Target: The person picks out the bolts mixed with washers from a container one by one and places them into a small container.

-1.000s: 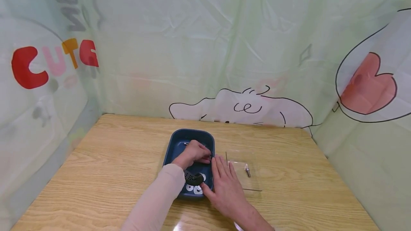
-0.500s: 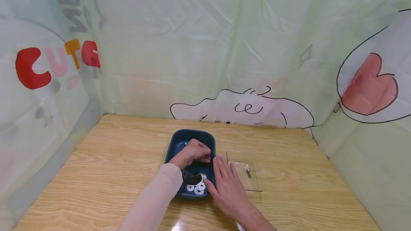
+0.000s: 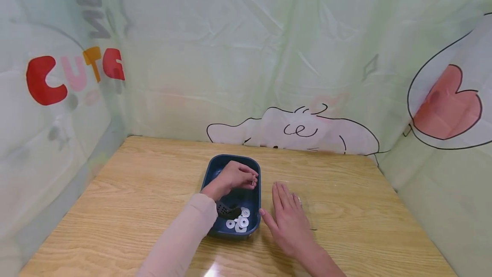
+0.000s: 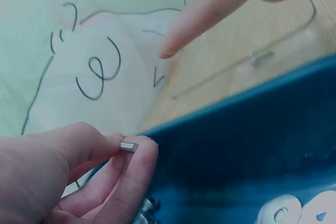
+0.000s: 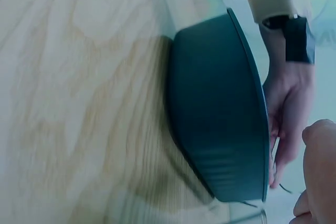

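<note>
My left hand [image 3: 234,176] hangs over the far right part of a dark blue tub [image 3: 259,198]. Between its thumb and fingertips it pinches a small silvery bolt [image 4: 128,146], most of which the fingers hide. Just right of the tub is my right hand [image 3: 289,221], fingers straight, held over a clear plastic tray [image 4: 231,69]. Another bolt [image 4: 261,57] lies on that tray, largely covered by the right hand in the head view. Below the left fingers, more metal pieces [image 4: 149,206] show inside the tub.
Several white washers [image 3: 242,223] are gathered at the tub's near end. A black strap [image 3: 228,211] is on the left wrist, below a light sleeve [image 3: 180,230]. The wooden table [image 3: 153,174] ends at a printed curtain [image 3: 192,76] behind and at both sides.
The right hand has left the tub's right edge and moved right over the clear tray. The left hand, pinching the bolt, has risen slightly from beside the tub's right wall.
</note>
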`<state>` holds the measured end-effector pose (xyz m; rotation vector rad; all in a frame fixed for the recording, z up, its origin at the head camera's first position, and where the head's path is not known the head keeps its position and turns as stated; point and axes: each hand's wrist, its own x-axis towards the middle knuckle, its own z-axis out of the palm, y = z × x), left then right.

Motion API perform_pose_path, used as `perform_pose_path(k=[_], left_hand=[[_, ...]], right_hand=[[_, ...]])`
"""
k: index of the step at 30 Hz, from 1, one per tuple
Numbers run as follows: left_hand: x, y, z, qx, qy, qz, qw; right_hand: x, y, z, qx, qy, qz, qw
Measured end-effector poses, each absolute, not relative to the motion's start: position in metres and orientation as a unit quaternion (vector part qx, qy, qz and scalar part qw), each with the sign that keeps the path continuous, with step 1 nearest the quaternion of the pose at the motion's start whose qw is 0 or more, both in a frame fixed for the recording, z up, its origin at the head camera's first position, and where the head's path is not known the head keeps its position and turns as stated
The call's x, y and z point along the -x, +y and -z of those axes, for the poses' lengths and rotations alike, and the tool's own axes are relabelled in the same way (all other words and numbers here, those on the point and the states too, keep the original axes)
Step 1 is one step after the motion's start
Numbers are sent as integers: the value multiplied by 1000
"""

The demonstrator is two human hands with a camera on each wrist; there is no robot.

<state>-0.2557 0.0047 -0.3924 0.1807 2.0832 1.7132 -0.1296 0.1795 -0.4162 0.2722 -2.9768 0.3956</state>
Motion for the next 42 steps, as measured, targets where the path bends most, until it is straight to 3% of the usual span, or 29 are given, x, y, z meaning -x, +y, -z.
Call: perform_pose_path(k=[18, 42], left_hand=[[249, 29, 370, -114, 719, -640, 245], [235, 73, 369, -122, 716, -636, 260]], right_hand=[[120, 237, 414, -41, -986, -125, 104], [116, 256, 428, -7, -989, -127, 71]])
